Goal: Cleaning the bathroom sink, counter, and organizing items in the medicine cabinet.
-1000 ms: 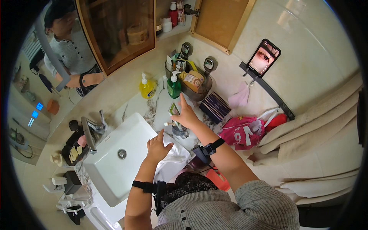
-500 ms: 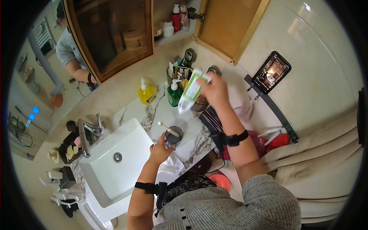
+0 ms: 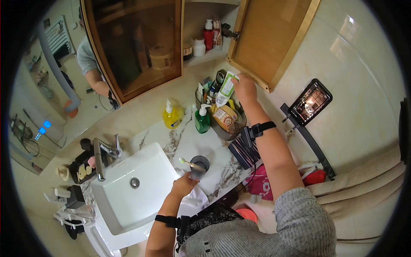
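We are working over a marbled counter (image 3: 176, 139), with a wooden cabinet (image 3: 132, 51) hanging beyond its back edge and a white sink (image 3: 143, 207) sitting in its left part. A grey see-through basket (image 3: 225, 133) is standing at the back, crowded with small things, and 2 pump bottles are standing near it: a yellow bottle (image 3: 171, 119) and, just beside the basket, a green bottle (image 3: 202, 123). Our right hand (image 3: 246, 91) is pinching a white-and-green tube (image 3: 227, 88) over the basket, fingers narrow; we cannot tell whether its lower end is touching anything. Our left hand (image 3: 184, 185) is curling its fingers round a dark cup (image 3: 197, 173), blurred, near the sink's right rim. A pale toothbrush (image 3: 189, 162) is slanting across the cup.
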The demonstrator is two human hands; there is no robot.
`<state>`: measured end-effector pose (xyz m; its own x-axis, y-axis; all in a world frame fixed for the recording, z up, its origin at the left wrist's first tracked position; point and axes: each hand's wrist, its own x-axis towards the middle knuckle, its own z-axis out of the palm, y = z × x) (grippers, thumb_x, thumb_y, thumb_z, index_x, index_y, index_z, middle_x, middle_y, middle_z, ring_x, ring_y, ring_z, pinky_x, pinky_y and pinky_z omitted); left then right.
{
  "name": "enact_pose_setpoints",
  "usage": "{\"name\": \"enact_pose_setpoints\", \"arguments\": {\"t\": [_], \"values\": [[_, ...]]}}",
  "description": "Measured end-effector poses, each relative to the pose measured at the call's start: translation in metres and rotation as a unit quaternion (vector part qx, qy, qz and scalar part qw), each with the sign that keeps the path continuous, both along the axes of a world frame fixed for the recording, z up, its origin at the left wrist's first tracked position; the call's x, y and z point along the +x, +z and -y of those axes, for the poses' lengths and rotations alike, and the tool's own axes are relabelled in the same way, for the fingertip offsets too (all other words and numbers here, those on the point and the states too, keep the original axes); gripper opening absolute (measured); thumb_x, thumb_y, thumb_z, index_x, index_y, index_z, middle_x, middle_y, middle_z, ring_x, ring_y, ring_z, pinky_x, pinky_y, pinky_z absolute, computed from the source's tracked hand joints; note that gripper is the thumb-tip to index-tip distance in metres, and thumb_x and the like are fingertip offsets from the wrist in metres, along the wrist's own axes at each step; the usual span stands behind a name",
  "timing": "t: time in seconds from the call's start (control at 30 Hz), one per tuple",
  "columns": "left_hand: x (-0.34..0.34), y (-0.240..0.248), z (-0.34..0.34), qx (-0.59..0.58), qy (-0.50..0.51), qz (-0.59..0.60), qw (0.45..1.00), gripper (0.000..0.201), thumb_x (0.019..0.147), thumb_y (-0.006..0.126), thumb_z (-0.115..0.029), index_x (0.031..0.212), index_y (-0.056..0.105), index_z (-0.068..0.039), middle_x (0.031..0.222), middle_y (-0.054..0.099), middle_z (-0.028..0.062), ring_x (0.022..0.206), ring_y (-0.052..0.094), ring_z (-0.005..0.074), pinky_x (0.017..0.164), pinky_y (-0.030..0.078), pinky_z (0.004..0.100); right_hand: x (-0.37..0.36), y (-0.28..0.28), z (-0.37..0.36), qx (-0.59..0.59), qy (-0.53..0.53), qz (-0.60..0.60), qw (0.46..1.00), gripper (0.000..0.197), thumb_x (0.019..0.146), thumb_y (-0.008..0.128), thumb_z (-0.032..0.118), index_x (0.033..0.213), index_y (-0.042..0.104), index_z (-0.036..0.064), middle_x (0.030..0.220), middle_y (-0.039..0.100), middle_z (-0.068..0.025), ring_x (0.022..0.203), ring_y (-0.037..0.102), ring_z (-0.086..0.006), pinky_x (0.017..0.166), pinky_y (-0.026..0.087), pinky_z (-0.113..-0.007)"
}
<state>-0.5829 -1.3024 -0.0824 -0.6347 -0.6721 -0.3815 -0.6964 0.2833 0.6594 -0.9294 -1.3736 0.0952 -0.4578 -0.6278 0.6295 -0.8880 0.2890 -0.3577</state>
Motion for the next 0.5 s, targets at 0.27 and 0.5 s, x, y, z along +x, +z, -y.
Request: {"name": "enact_pose_setpoints", "arguments": {"t": [0.27,0.5], "values": [[-0.001,-0.024,-0.008,-0.049,-0.036,-0.09,0.994,0.035,0.079,0.058,-0.037,0.094,0.062,-0.006,0.088,0.062,0.0165,0.085,0.059,0.0317,0.078,0.045,0.0378,0.004,-0.02,0.004,0.044,-0.05,-0.032,0.997,0.039,0.079,0.052,0.012,0.117,0.049,0.0038,0.116,0.052,-0.019,0.093,0.056,-0.0347,0.077,0.046,-0.043],[-0.003,-0.029,0.007,0.189,0.097,-0.288,0.934,0.018,0.084,0.056,-0.021,0.085,0.056,-0.004,0.077,0.057,0.0042,0.067,0.055,0.0141,0.066,0.045,0.0254,0.079,-0.035,-0.06,0.221,0.212,0.076,0.949,0.048,0.075,0.062,0.02,0.118,0.048,0.0055,0.116,0.05,-0.0182,0.108,0.048,-0.0313,0.089,0.041,-0.038]]}}
